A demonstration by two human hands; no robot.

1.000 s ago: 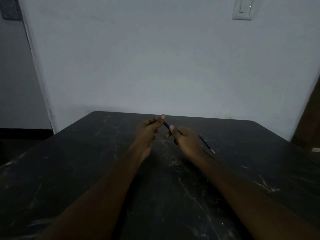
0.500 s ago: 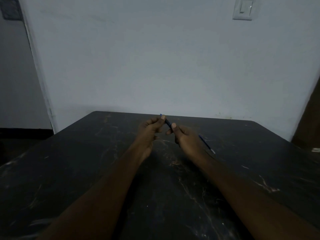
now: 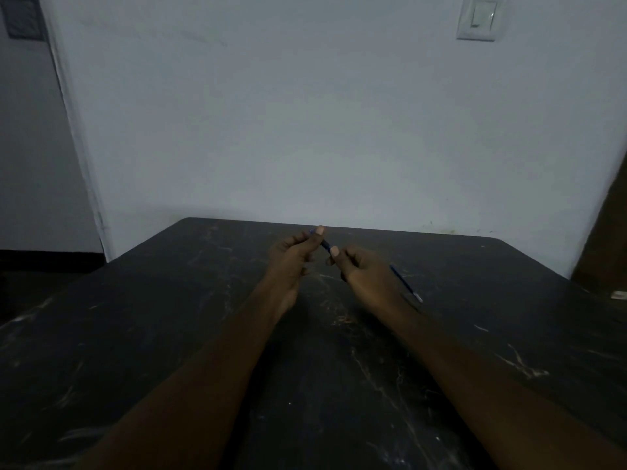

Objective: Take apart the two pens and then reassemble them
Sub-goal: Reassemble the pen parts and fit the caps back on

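Observation:
A dark blue pen (image 3: 326, 245) is held between both hands above the far middle of the dark table (image 3: 169, 334). My left hand (image 3: 291, 257) pinches its upper left end with thumb and fingers. My right hand (image 3: 364, 271) pinches its lower right end, thumb on top. Only a short piece of the pen shows between the thumbs. A thin blue refill (image 3: 405, 283) with a pale tip lies on the table just right of my right hand; its upper end is hidden behind that hand. The scene is dim.
A pale wall rises behind the table's far edge, with a light switch (image 3: 476, 18) at the upper right. A dark opening lies at the left, and a brown surface (image 3: 607, 239) stands at the right edge.
Both hands have stayed in place on the pen. The thumbs have shifted slightly along it, and the pen's blue left end peeks out past my left thumb.

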